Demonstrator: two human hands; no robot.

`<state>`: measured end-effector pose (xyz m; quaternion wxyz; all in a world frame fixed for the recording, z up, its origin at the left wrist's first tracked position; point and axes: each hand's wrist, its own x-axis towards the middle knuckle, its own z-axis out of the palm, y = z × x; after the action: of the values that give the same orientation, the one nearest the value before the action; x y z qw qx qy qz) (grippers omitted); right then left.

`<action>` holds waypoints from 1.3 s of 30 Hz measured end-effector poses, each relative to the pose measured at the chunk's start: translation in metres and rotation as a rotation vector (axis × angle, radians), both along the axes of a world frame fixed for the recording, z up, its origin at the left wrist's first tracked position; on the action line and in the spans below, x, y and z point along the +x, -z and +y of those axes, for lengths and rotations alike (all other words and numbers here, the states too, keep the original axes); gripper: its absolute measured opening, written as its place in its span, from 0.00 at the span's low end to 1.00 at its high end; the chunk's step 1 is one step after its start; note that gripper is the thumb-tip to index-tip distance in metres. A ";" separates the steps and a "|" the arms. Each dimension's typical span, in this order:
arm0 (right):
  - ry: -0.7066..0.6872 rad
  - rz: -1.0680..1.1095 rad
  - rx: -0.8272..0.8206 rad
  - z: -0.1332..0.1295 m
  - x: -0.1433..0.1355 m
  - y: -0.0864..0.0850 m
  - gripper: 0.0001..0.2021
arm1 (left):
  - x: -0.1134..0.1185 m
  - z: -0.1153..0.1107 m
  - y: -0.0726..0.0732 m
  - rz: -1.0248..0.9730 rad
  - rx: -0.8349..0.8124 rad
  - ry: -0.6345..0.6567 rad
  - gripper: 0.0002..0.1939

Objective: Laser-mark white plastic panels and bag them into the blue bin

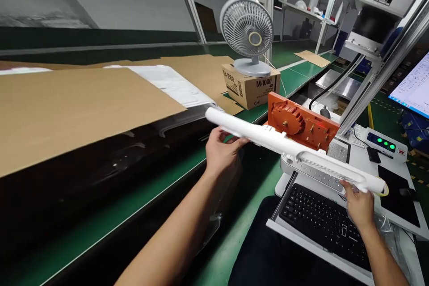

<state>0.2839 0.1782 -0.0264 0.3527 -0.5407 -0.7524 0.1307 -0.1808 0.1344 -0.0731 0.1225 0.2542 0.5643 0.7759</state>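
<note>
A long white plastic tube-shaped part (258,134) with clips and a slotted opening spans the view, tilted down toward the right. Near its left end, my left hand (221,149) is closed on it from below, thumb and fingers around the underside. Close to the other end, my right hand (360,205) grips it between thumb and fingers. A thin yellowish loop (385,189) shows at the right end. Just behind the part stands an orange fixture (301,123) with a round geared piece and brass pins.
A black keyboard (321,219) lies in a pulled-out tray below. Cardboard sheets (83,107) cover a bench at left. A grey fan (250,31) stands on a carton (253,89). A machine head (375,22) hangs at upper right, near a monitor (414,85) and a green-lit control box (385,145).
</note>
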 end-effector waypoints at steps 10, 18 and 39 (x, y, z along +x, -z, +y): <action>0.077 -0.045 -0.262 0.091 -0.058 0.032 0.32 | -0.056 0.116 0.008 0.052 -0.105 0.193 0.44; 0.118 -0.014 -0.212 0.122 -0.074 0.049 0.33 | -0.074 0.148 0.019 0.110 -0.253 0.150 0.37; 0.088 0.019 -0.293 0.167 -0.079 0.043 0.22 | -0.075 0.176 0.015 0.320 -0.531 0.076 0.32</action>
<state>0.2052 0.3452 -0.0698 0.2825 -0.6175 -0.6976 0.2286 -0.2560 0.3103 -0.0878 0.1230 0.3530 0.7494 0.5465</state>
